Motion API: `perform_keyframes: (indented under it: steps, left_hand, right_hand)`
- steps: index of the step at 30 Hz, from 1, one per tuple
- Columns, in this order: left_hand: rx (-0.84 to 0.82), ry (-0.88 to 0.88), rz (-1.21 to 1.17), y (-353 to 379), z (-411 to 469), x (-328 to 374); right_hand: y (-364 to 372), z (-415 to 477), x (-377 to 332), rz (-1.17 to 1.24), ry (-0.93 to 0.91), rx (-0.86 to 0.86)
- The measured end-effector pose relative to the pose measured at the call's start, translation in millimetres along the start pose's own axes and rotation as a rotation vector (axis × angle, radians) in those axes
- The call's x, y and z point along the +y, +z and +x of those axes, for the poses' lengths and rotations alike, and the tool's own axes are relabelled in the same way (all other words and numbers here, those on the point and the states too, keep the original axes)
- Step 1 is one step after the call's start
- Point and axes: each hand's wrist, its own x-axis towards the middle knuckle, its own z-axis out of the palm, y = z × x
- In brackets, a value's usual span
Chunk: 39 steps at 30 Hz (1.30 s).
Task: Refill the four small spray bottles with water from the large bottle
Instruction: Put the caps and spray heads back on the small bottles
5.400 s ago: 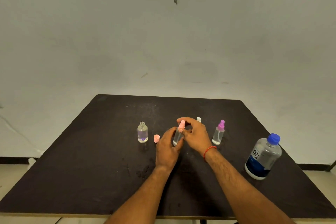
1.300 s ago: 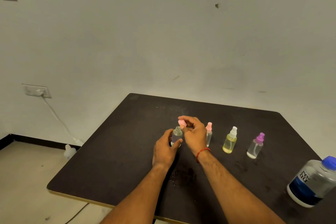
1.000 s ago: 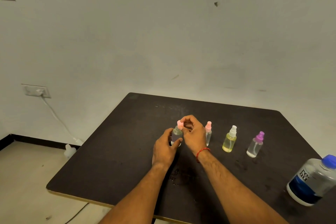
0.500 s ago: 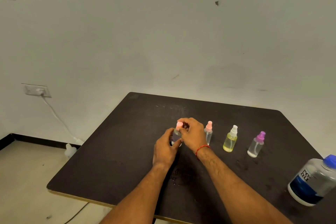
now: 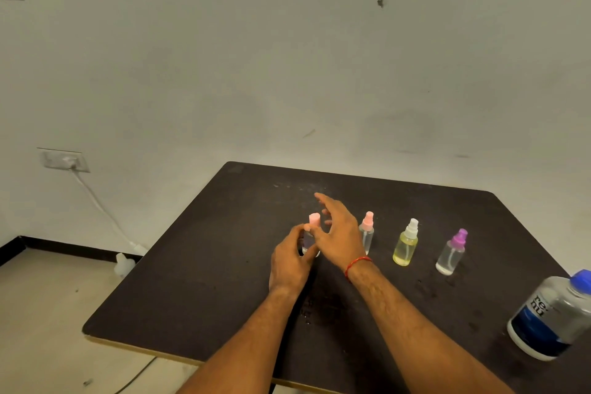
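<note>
For the pink-capped spray bottle (image 5: 311, 233): stands upright on the table (image 5: 224, 281), long axis vertical, cap on and pointing up. Sits farthest left of the large bottle (image 5: 550, 320), at the far end of the row of four small bottles. Gripped round the clear body by the left hand (image 5: 289, 261), fingers and thumb curled about it; lower body mostly hidden by that hand.

For the right hand (image 5: 339, 233): hovers just right of the cap, fingers spread and straight, blurred, holding nothing. Cannot tell whether the thumb touches the bottle. Carries a red thread (image 5: 356, 265) at the wrist.

Between the held bottle and the large bottle, left to right: second pink-capped bottle (image 5: 367, 232), partly covered by the right hand; yellow bottle with white cap (image 5: 405, 246); clear bottle with purple cap (image 5: 451, 253). All upright, capped, apart from one another.

For the large bottle: stands near the table's right edge, blue cap on, cut by the frame edge.

Far left of the large bottle, off the table: wall socket (image 5: 65, 160) with white cable (image 5: 96, 201) running down toward the floor.
</note>
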Motion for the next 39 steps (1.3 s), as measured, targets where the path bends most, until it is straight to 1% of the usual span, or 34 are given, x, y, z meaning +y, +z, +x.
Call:
perform_keyframes:
  steps: [3, 8, 14, 17, 21, 23, 29, 34, 39]
  left_hand:
    - [-0.001, 0.034, -0.010, -0.9, -0.3, 0.0]
    - [-0.003, 0.035, 0.012, -0.9, 0.0, 0.0]
    - [-0.005, -0.016, 0.034, -1.1, -0.4, 3.3]
    - [-0.005, -0.037, 0.017, 0.4, 0.4, 1.4]
    - [-0.003, -0.009, -0.006, -1.2, -0.2, 3.7]
    - [0.001, -0.003, -0.019, -2.1, -1.3, 5.3]
    - [0.003, -0.010, -0.004, -2.7, -0.3, 5.2]
    - [-0.002, 0.009, -0.006, -1.9, -0.1, 4.6]
    - [0.009, 0.013, -0.010, -2.1, -0.6, 3.5]
  right_hand:
    - [-1.8, -2.5, -0.3, 0.022, -0.089, -0.032]
    - [-3.6, 1.7, -2.2, -0.064, -0.074, -0.001]
    - [-3.5, 3.4, -5.2, -0.097, 0.048, 0.015]
    - [-2.1, 1.9, -3.9, -0.119, 0.073, 0.002]
    - [-1.6, -1.7, -2.5, -0.031, -0.011, -0.011]
    - [-2.6, -3.3, -2.1, -0.046, -0.058, -0.034]
    - [-1.1, -0.9, -2.9, -0.105, -0.057, 0.019]
    - [-4.0, -1.3, -1.0, -0.068, -0.044, 0.016]
    - [-5.0, -1.7, 1.1, -0.075, -0.102, 0.003]
